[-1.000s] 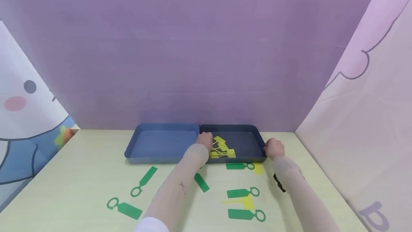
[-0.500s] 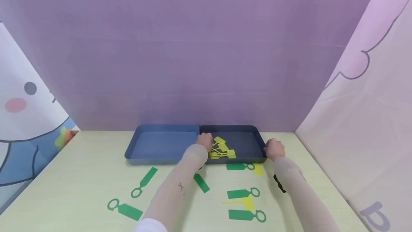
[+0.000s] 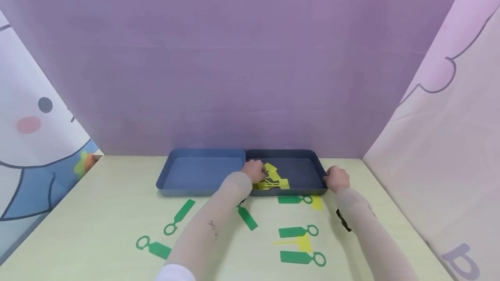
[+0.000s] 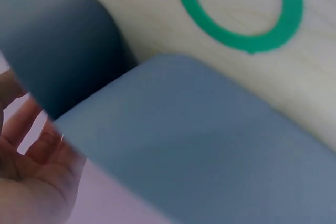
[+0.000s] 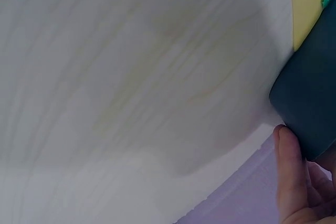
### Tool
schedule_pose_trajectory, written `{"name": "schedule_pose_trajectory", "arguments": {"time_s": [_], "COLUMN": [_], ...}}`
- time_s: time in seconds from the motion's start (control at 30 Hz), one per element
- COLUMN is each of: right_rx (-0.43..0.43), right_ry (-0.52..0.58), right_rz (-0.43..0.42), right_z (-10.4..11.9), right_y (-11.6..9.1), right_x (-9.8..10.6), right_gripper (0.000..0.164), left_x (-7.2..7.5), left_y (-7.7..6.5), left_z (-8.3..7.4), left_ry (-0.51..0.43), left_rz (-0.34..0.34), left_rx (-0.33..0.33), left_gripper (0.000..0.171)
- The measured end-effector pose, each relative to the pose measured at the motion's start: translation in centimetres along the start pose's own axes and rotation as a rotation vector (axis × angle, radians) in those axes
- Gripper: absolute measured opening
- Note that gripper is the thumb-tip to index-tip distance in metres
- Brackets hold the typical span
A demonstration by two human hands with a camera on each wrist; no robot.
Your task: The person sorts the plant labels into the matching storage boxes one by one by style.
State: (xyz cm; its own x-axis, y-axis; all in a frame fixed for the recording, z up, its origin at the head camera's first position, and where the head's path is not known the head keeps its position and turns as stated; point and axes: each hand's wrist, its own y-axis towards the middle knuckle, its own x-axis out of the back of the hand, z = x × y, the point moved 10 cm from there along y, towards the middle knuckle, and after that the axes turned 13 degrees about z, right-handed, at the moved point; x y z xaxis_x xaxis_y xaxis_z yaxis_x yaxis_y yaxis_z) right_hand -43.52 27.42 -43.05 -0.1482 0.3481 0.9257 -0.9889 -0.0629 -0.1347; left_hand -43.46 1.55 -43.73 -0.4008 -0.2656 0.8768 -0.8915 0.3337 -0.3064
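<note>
My left hand [image 3: 254, 171] is over the left end of the dark tray [image 3: 304, 171], close to the flat yellow tags [image 3: 282, 184] heaped there. In the left wrist view the fingers of the left hand [image 4: 39, 177] are loosely bent beyond the tray walls, and nothing shows between them. My right hand [image 3: 337, 179] grips the dark tray's right rim. The right wrist view has the right hand [image 5: 293, 182] with its thumb against the outside of the dark tray's corner [image 5: 310, 85] and bent fingers behind it.
A blue tray [image 3: 203, 171] stands against the dark one's left side. In front lie several green ring tags [image 3: 294, 257] and yellow tags [image 3: 304, 243] on the pale table [image 3: 97, 211]. A purple cloth [image 3: 250, 55] closes off the back.
My left hand has moved a little right, from the trays' shared edge toward the heaped yellow tags. The right hand stays at the dark tray's rim. The head view has shifted slightly.
</note>
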Motion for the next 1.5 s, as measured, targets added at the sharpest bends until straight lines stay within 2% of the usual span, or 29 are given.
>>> {"name": "schedule_pose_trajectory", "arguments": {"time_s": [0.13, 0.2, 0.4, 0.67, 0.83, 0.97, 1.1, 1.3, 1.5], "right_rx": [0.000, -0.001, 0.013, 0.017, 0.031, 0.048, 0.052, 0.031, -0.001], "right_ry": [0.017, 0.020, 0.021, 0.081, 0.073, 0.056, 0.087, 0.188, 0.241], "right_rz": [0.006, 0.015, 0.045, 0.110, 0.131, 0.150, 0.162, 0.158, 0.139], "right_z": [0.1, 0.2, 0.5, -0.2, -0.5, -0.3, -0.1, -0.3, -1.0], "right_y": [-0.1, -0.1, 0.0, 0.2, 0.5, 0.6, 0.3, -0.3, -0.7], "right_x": [0.2, 0.1, -0.3, -0.8, -0.8, -0.7, -0.2, -0.4, -0.5], "right_gripper": [0.018, 0.017, 0.021, 0.031, 0.034, 0.034, 0.029, 0.027, 0.029], "left_x": [0.4, 0.5, 0.5, -1.0, -2.1, -2.4, -2.5, -4.3, -7.4], "left_y": [-1.0, -1.6, -4.2, -7.1, -8.5, -9.6, -10.9, -12.5, -13.7], "left_z": [-0.9, -1.2, -2.1, -3.0, -3.2, -3.2, -3.6, -4.3, -6.0], "left_ry": [0.005, -0.025, -0.071, -0.011, -0.022, -0.014, -0.005, 0.015, 0.042], "left_rz": [0.012, 0.016, -0.001, 0.020, 0.034, 0.004, -0.010, 0.029, 0.064], "left_rx": [-0.050, -0.078, -0.153, -0.222, -0.258, -0.278, -0.298, -0.356, -0.515], "left_gripper": [0.029, 0.030, 0.032, 0.031, 0.031, 0.030, 0.030, 0.029, 0.028]}}
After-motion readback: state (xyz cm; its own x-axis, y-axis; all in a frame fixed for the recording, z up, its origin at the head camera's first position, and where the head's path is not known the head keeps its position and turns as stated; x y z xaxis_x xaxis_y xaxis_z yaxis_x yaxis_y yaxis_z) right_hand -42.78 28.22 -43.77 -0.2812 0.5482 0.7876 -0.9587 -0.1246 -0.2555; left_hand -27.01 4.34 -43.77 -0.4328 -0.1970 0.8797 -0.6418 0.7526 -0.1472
